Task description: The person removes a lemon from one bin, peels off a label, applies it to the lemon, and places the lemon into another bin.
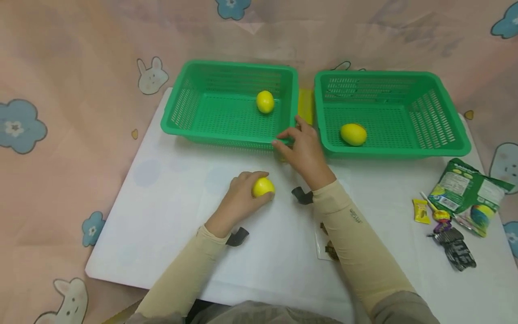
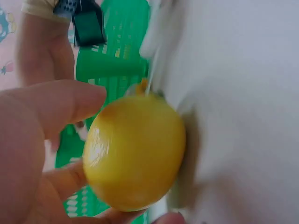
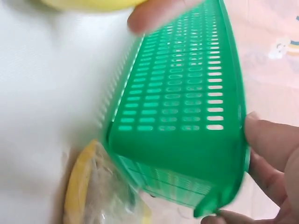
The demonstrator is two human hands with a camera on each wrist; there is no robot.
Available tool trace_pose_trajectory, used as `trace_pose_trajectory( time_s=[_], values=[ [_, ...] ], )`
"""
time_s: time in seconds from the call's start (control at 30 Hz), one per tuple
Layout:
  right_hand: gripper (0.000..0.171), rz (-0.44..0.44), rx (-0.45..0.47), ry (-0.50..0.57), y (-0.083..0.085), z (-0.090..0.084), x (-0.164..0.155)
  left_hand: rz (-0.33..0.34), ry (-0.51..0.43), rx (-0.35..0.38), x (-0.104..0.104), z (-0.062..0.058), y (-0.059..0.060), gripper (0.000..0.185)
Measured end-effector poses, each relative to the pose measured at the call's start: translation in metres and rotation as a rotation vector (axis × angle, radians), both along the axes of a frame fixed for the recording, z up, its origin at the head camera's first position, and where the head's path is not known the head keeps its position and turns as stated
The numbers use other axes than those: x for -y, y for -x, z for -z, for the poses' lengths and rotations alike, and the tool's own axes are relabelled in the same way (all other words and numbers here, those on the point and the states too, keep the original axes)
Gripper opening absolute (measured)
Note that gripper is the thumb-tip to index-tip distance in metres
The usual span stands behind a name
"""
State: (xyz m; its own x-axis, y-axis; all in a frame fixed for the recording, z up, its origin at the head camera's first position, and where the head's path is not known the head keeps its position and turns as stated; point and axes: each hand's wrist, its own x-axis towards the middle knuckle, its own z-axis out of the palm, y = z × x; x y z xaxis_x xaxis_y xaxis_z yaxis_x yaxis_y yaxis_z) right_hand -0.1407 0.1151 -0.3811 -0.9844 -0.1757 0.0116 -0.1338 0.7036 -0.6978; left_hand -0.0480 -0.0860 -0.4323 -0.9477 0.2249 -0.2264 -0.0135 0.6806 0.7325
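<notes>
My left hand (image 1: 242, 193) curls around a yellow lemon (image 1: 263, 186) on the white board (image 1: 170, 216), the fruit at my fingertips; my right hand (image 1: 304, 150) pinches the near corner rim of the left green basket (image 1: 194, 130), just beyond the lemon.

Head overhead, wrists close, sharing basket (image 1: 226, 137)

Small print on the right sleeve (image 1: 355, 216); too blurred to read.
</notes>
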Motion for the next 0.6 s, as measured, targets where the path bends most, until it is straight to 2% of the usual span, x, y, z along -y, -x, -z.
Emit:
trace_pose_trajectory(
  time_s=[0.1,0.2,0.27,0.33,0.4,0.43,0.47,0.53,0.6],
  values=[
    [0.041,0.002,0.025,0.036,-0.015,-0.005,-0.017,-0.049,0.069,-0.018,0.005,-0.004,-0.015,0.069],
    [0.044,0.041,0.036,0.065,-0.038,-0.013,-0.041,-0.096,0.112,-0.066,0.008,-0.009,-0.029,0.078],
    [0.043,0.067,0.023,0.067,-0.055,-0.016,-0.058,-0.134,0.106,-0.157,0.004,-0.013,-0.037,0.078],
    [0.041,0.094,0.017,0.069,-0.072,-0.016,-0.074,-0.148,0.05,-0.29,-0.006,-0.016,-0.044,0.069],
    [0.041,0.118,0.036,0.063,-0.089,-0.014,-0.088,-0.098,-0.042,-0.378,-0.023,-0.019,-0.049,0.052],
    [0.043,0.136,0.062,0.051,-0.096,-0.012,-0.093,-0.05,-0.084,-0.391,-0.033,-0.018,-0.05,0.044],
    [0.046,0.16,0.104,0.037,-0.103,-0.01,-0.098,0.006,-0.112,-0.377,-0.044,-0.017,-0.05,0.038],
    [0.052,0.2,0.209,-0.002,-0.115,-0.005,-0.106,0.108,-0.127,-0.297,-0.067,-0.01,-0.046,0.033],
    [0.059,0.225,0.322,-0.041,-0.124,0.001,-0.111,0.162,-0.074,-0.196,-0.09,0.0,-0.037,0.036]
  ],
)
